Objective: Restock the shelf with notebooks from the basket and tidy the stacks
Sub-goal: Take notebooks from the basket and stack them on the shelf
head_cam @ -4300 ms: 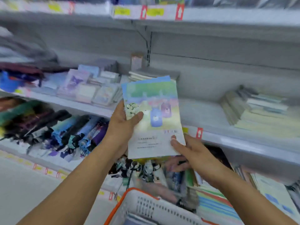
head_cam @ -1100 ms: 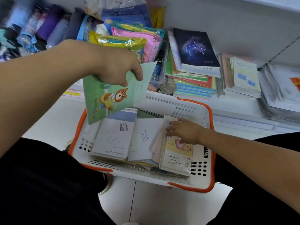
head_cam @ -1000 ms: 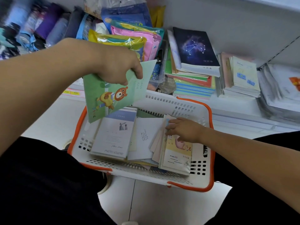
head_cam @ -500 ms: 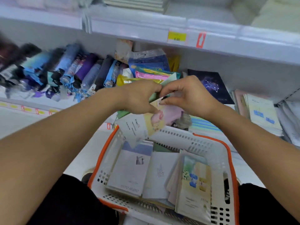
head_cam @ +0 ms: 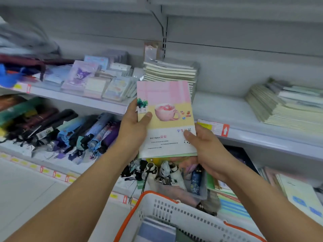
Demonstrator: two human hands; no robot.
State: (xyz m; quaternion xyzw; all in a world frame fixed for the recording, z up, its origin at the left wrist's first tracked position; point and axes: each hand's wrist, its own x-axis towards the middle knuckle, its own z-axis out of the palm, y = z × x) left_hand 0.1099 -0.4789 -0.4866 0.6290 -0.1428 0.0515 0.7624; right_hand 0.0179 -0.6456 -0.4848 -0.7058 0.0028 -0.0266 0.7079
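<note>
Both hands hold a small stack of notebooks [head_cam: 166,119] up in front of the shelf [head_cam: 244,135], above the basket [head_cam: 174,213]. The top notebook has a pink and yellow cover with a pink cup and a small potted plant printed on it, and a green edge of another notebook shows under its lower rim. The left hand [head_cam: 134,128] grips the left edge of the stack, thumb laid across the cover near the plant and the fingers curled behind. The right hand [head_cam: 206,151] grips the lower right corner, thumb on the cover and fingers underneath. Behind the stack, near the middle of the shelf, stands a pile of cream-edged notebooks [head_cam: 171,72]; toward the right end lies a wider, slanting pile [head_cam: 283,109]. A red and yellow price tag [head_cam: 213,128] sits on the front edge of the shelf just right of the held stack. At the left end of the shelf lie small cartoon notepads [head_cam: 82,75]. On the shelf below lie folded umbrellas [head_cam: 70,133]. The white basket with an orange rim sits at the bottom edge of the view, with a blue-grey cover [head_cam: 157,231] showing inside.
</note>
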